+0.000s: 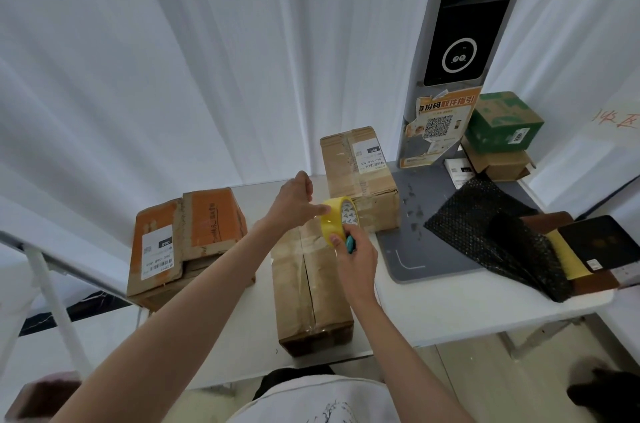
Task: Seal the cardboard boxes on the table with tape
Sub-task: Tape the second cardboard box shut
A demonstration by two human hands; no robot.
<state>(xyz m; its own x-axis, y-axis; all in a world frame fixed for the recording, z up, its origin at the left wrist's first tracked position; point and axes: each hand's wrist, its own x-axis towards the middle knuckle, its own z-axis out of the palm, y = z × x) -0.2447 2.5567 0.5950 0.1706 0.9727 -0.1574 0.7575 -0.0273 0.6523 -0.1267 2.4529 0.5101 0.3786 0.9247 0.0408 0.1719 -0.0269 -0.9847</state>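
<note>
Tape (338, 220), a yellow roll, is held up over the far end of the long box (309, 284) in the middle of the table (450, 311). The right hand (356, 258) grips the roll from below, thumb on its rim, with a small teal thing (350, 244) (a cutter, maybe; too small to tell) tucked between its fingers. The left hand (294, 202) reaches in from the left and pinches at the roll's top edge, fingers curled, as if on the loose end. The long box lies lengthwise toward the person, its flaps closed and a shiny strip running down the centre seam. Just behind the roll stands a taller labelled box (360, 176). To the left, half off the table edge, sits an orange-topped box (188, 242) with a white label. To the right lies a grey mat (426, 249), black bubble wrap (491, 232) over some dark flat items, and at the back a green box (504, 121) stacked on a brown one, beside a tall kiosk (460, 24).
</note>
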